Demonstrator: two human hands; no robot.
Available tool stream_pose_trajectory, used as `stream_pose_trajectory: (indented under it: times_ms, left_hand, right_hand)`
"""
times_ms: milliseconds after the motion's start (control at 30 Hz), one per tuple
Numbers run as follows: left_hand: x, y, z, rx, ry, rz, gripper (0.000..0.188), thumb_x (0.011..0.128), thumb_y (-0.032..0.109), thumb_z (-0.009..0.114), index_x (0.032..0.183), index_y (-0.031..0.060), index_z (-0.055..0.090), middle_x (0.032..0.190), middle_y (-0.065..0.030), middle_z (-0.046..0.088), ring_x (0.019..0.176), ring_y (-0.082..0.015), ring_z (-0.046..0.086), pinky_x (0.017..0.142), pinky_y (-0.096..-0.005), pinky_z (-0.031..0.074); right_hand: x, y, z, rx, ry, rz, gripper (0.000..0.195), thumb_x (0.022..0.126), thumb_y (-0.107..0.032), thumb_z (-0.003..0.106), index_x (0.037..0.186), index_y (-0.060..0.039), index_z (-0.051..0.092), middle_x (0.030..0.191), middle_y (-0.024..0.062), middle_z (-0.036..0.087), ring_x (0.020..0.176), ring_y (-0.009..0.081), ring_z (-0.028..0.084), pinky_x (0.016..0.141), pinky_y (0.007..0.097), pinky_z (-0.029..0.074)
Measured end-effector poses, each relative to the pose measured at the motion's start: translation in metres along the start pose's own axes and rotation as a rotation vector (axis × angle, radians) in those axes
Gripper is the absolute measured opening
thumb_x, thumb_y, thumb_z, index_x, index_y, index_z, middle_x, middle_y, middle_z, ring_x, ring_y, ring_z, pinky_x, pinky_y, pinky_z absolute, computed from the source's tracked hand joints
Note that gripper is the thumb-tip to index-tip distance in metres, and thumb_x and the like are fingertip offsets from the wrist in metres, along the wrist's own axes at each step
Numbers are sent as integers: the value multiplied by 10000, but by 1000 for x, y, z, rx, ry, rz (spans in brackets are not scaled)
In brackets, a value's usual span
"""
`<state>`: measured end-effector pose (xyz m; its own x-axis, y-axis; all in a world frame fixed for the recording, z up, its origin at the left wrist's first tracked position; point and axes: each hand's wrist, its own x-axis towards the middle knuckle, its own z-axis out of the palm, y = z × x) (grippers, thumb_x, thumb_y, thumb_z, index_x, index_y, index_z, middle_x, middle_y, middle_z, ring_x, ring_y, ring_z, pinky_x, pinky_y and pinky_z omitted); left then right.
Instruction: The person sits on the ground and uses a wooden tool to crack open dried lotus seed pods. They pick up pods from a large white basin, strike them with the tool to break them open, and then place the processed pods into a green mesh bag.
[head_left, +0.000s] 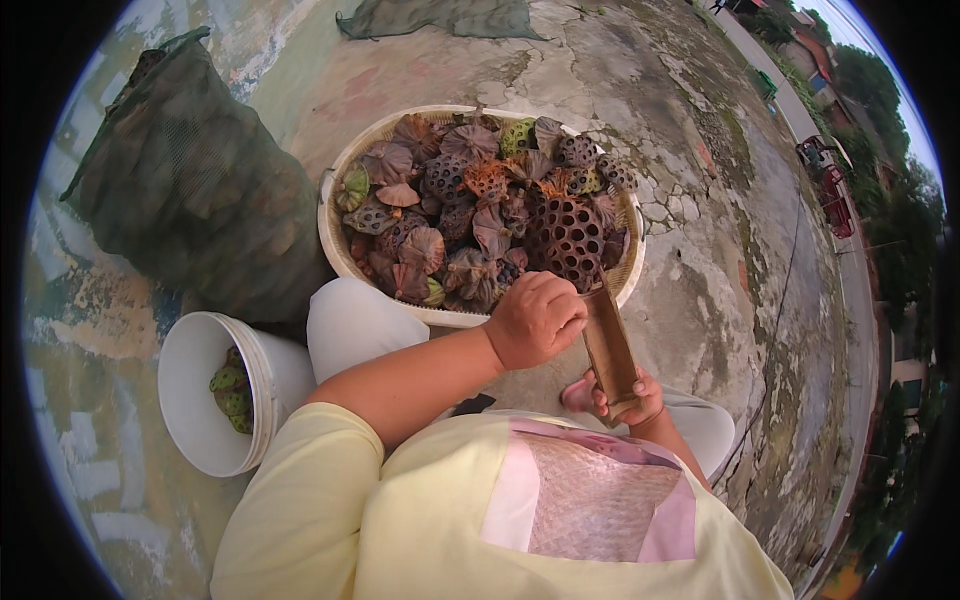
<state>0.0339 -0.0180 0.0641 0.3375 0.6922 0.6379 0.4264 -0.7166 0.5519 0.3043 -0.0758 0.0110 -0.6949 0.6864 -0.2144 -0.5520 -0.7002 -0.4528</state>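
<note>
My right hand (639, 401) grips the lower end of a split bamboo piece (611, 345), a brown trough-like length with its hollow side facing up. Its narrow upper end reaches the rim of an oval plastic basket (631, 285). My left hand (536, 321) is curled into a fist beside the bamboo, over the basket's near edge; whether its fingers hold anything is hidden. Just beyond both hands is a large dark lotus seed pod (564, 238) with wide round holes. Brown and green lotus pods (450, 180) heap the basket, some with stringy orange tops.
Left of my knee, a white bucket (262, 390) lies tilted, with green lotus pods (231, 390) inside. A bulging dark mesh sack (195, 172) stands behind it. Another mesh sheet or sack (450, 16) lies on the cracked concrete (675, 292) at the top. A red vehicle (832, 191) stands far right.
</note>
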Motion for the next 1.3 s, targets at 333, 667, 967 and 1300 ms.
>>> stream_pose_trajectory:
  times_ms: [333, 667, 967, 1300]
  left_hand:
    - [-3, -53, 7, -201, 211, -558, 140, 828, 87, 681, 926, 0, 633, 843, -76, 652, 698, -136, 638, 632, -273, 510]
    - [-6, -54, 4, -160, 181, -652, 200, 839, 156, 652, 967, 3, 667, 897, -160, 677, 806, -281, 666, 699, -357, 527]
    - [-9, -52, 2, -50, 101, -644, 217, 832, 204, 660, 940, 17, 678, 875, -165, 675, 822, -328, 651, 711, -404, 519]
    - [-23, -64, 10, 75, -37, -632, 175, 850, 196, 632, 862, 24, 656, 858, -173, 657, 801, -370, 620, 701, -443, 502]
  right_hand:
    - [2, -4, -2, -13, -17, -1, 746, 681, -172, 670, 1313, 92, 373, 1162, 265, 583, 805, 337, 655, 669, 412, 527]
    - [7, -4, 6, -122, 15, 52, 726, 696, -123, 642, 1364, -27, 374, 1197, 185, 587, 799, 297, 614, 683, 396, 472]
    - [4, -5, 1, -172, -4, 109, 685, 691, -126, 673, 1319, -14, 425, 1150, 156, 614, 771, 263, 601, 655, 370, 476]
    - [2, -3, 9, -257, 78, 164, 646, 700, -166, 679, 1281, -8, 447, 1084, 140, 618, 752, 239, 604, 606, 342, 509]
